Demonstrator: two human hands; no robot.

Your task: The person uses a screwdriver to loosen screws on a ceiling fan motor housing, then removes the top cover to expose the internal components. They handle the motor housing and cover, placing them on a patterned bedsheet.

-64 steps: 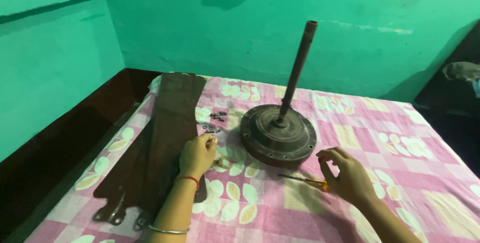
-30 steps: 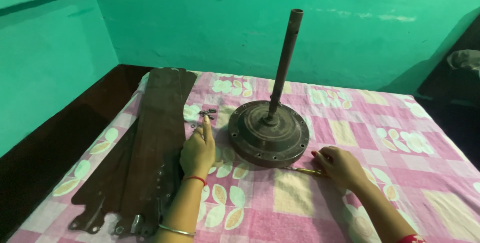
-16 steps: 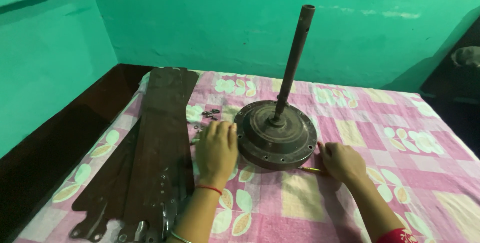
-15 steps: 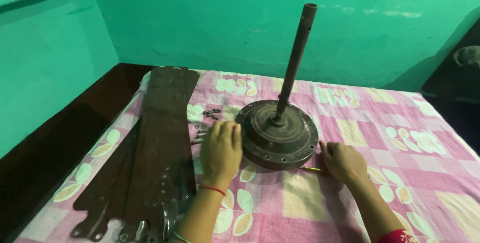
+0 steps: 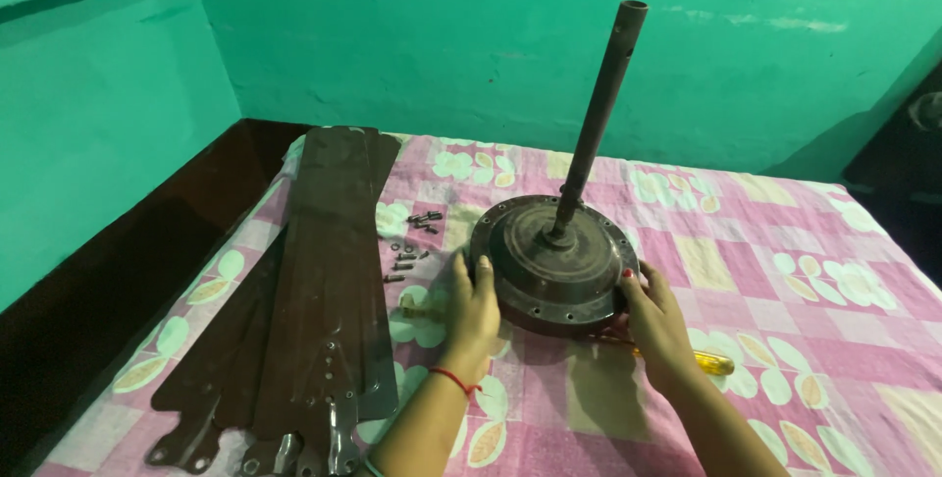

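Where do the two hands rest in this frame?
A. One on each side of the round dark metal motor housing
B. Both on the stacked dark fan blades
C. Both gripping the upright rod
A: the left hand and right hand press against opposite sides of the round dark metal motor housing.

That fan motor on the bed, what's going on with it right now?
A person has both hands on a brown ceiling fan motor that sits on a pink floral bedsheet, its downrod pointing up. The left hand presses its left rim, the right hand its right rim. Detached fan blades lie stacked to the left, loose screws between them and the motor. A yellow-handled screwdriver lies under the right hand.
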